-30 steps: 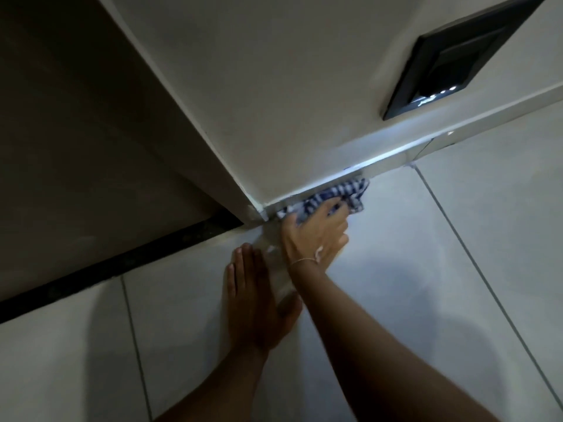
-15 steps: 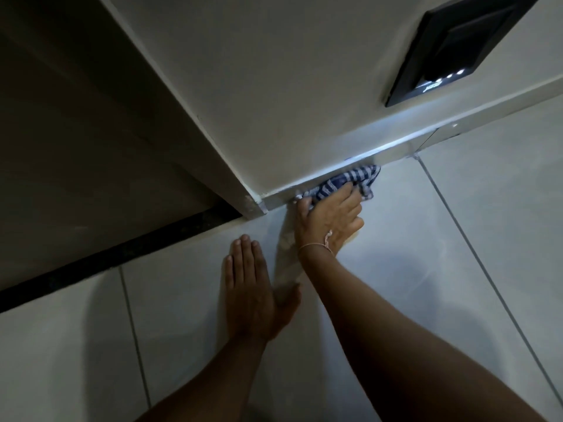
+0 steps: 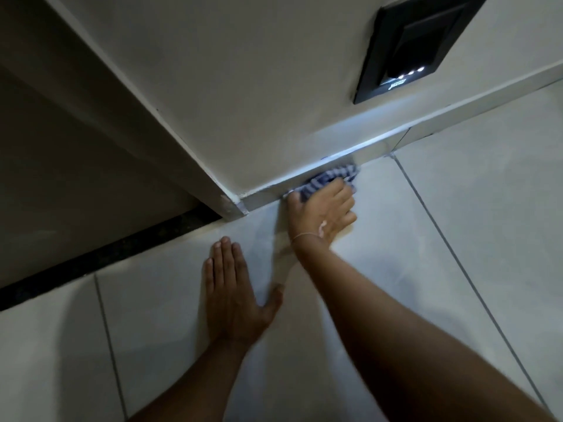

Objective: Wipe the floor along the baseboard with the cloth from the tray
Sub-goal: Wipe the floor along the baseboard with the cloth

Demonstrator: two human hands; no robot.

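A blue-and-white checked cloth (image 3: 330, 179) lies bunched on the pale floor tiles (image 3: 426, 245), pressed against the white baseboard (image 3: 377, 147). My right hand (image 3: 323, 211) covers most of the cloth and holds it down at the foot of the baseboard, a thin bracelet on its wrist. My left hand (image 3: 233, 293) rests flat on the tile, palm down, fingers together and thumb out, nearer to me and left of the cloth. No tray is in view.
The wall corner (image 3: 228, 205) juts out just left of the cloth. A dark strip (image 3: 100, 263) runs along the floor to the left below a shadowed wall. A black wall panel with small lights (image 3: 405, 47) sits up right. Grout lines cross the tiles.
My right hand has slid the cloth rightward along the baseboard, away from the wall corner. My left hand has stayed flat on the tile.
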